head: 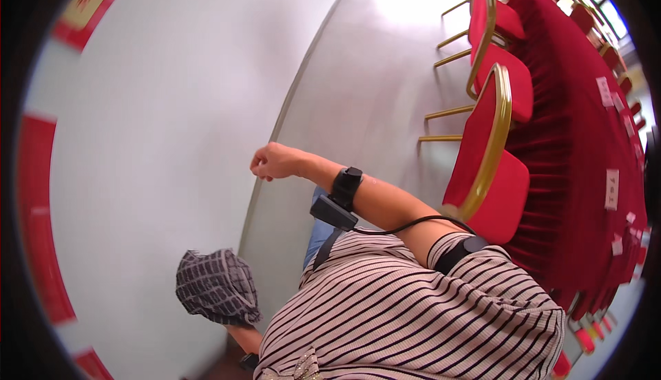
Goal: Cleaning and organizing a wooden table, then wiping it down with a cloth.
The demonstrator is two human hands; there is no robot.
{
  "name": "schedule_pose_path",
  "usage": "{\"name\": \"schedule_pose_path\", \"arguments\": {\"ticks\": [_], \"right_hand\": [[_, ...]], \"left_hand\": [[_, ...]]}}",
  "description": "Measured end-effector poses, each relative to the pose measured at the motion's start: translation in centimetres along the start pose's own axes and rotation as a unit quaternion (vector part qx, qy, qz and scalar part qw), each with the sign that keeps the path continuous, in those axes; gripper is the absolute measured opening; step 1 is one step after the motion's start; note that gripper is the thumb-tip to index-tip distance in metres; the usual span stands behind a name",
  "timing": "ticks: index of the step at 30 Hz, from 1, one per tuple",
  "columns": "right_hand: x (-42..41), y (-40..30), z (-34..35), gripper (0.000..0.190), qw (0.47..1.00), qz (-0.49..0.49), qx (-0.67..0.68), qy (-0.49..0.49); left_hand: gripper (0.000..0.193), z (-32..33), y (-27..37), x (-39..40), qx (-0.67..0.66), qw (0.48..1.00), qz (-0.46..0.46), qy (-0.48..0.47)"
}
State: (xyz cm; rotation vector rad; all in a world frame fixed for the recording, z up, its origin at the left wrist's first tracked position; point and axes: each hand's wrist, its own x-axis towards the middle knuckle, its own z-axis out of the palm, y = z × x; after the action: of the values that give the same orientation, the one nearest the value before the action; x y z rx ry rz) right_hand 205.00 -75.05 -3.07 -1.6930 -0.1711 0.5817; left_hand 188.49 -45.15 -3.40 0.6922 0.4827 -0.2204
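A dark checked cloth (pixel 217 284) covers my left hand at the lower left, in front of the pale wall (pixel 155 173). Only the wrist shows below the cloth; the fingers are hidden, so their grip cannot be made out. My right hand (pixel 273 162) is held out near the foot of the wall, fingers loosely curled, with nothing visible in them. A black strap with a small box (pixel 334 212) sits on my right forearm, and a black cable (pixel 408 222) runs from it to a band on the upper arm.
Red chairs with gold frames (pixel 488 173) stand in a row on the right. Behind them is a long table with a dark red cloth (pixel 547 122), bearing several white cards (pixel 612 189). Red posters (pixel 38 215) hang on the wall. Grey floor (pixel 361 85) runs between wall and chairs.
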Motion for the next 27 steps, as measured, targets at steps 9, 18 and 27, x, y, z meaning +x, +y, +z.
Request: {"name": "schedule_pose_path", "arguments": {"ticks": [9,18,27], "right_hand": [[-17.3,-4.1,-2.6,0.02,0.962,0.117,0.091,0.227],[-35.5,-1.0,-7.4,0.016,0.892,0.098,0.278,0.343],[-29.5,-4.1,-12.4,0.016,0.916,0.16,0.218,0.298]], "left_hand": [[0.036,8.2,0.3,-1.5,-0.001,0.987,-0.085,-0.138],[0.036,19.7,-1.3,-12.6,0.01,0.985,-0.059,-0.163],[0.036,19.8,0.7,-14.7,-0.008,0.998,0.002,-0.062]]}}
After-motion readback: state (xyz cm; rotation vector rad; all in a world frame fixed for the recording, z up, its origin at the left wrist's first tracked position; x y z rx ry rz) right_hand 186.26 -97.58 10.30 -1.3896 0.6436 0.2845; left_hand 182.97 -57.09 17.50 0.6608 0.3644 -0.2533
